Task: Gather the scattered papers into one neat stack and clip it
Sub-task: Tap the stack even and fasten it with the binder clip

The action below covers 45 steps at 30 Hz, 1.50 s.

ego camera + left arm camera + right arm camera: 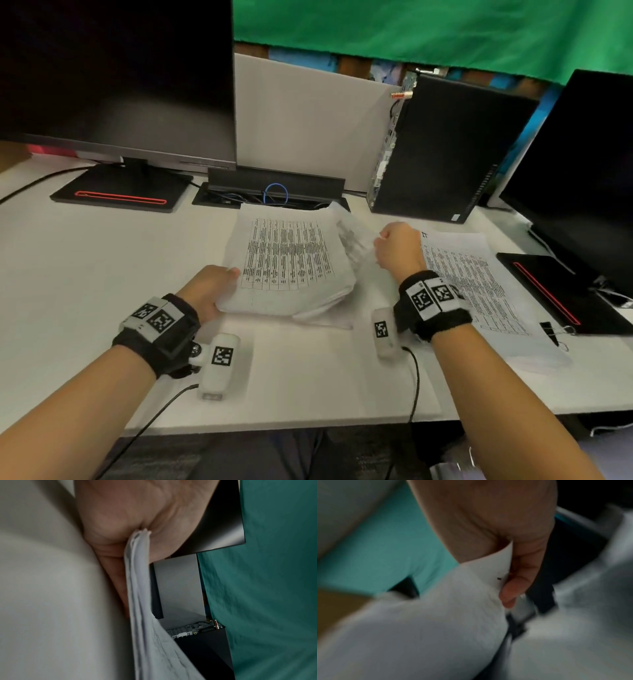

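Observation:
A stack of printed papers (287,263) is held above the middle of the white desk (102,260). My left hand (212,291) grips its near left corner, thumb on top; the left wrist view shows the sheet edges (137,574) pinched in the palm. My right hand (397,250) pinches a blurred sheet (356,240) at the stack's right side; the right wrist view shows its thumb on that white sheet (453,608). Another printed page (476,284) lies flat on the desk to the right. A black binder clip (551,334) lies at that page's right edge.
A monitor (116,75) stands at the back left, its base (120,192) on the desk. A black computer tower (452,150) stands at the back right beside a second monitor (582,164). A cable tray (274,192) runs behind the papers.

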Tool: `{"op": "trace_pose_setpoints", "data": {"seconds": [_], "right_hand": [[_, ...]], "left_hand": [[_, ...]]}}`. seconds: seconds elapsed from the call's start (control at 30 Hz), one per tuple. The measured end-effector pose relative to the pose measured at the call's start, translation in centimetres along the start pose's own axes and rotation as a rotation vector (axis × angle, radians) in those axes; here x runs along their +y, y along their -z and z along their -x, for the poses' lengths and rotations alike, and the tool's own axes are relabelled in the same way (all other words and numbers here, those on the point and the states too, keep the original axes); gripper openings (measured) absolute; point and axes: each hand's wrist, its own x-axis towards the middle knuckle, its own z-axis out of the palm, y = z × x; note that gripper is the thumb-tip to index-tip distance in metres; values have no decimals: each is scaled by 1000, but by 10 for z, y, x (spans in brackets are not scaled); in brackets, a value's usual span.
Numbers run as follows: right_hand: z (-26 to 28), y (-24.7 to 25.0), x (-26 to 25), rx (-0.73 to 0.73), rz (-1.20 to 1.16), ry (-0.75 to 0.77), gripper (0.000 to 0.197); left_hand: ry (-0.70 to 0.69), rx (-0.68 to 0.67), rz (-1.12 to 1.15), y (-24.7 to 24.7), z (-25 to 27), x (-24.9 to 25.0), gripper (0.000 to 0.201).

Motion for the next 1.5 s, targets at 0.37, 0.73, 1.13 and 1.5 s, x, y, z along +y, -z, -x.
{"op": "trace_pose_setpoints", "data": {"seconds": [0.37,0.73,1.13,1.5], "right_hand": [[-29,28,-15,197,-810,-140,27],[24,-40,-3,-452,-561,-265,30],[27,-38,-1,-464,-140,-131,33],[18,-43,20,-504,-254,-140,66]], "left_hand": [[64,-90,174,11,-3,-3,31],[153,-179,317,21,-3,-4,33],[117,-163,311,13,-12,-4,39],[-181,-186,-152,11,0,15,32]]}}
